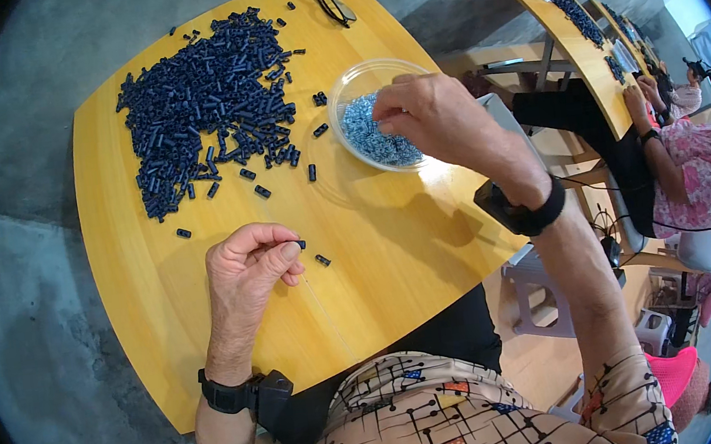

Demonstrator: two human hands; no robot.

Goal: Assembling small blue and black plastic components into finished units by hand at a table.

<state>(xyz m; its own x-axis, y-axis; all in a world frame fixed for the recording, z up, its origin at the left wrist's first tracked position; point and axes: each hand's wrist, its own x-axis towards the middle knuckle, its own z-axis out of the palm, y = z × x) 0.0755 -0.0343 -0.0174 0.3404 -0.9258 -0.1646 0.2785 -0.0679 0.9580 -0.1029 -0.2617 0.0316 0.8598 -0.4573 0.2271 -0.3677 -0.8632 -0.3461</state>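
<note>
My left hand (247,269) is over the near part of the yellow table, thumb and forefinger pinching a small dark plastic piece (301,244). Below those fingers a thin pale line runs toward the table's near edge; whether it is a thread or a mark cannot be told. My right hand (436,116) reaches over a clear round plastic bowl (350,148) of tiny shiny blue-silver pieces (376,136). Its fingers are bent together at the contents, and anything between them is hidden. One loose dark piece (323,261) lies just right of my left hand.
A large pile of short dark cylindrical pieces (202,108) covers the table's far left, with several strays around it. Dark-framed glasses (333,4) lie at the far edge. To the right, a person in a pink patterned top (691,162) sits at another table (567,36).
</note>
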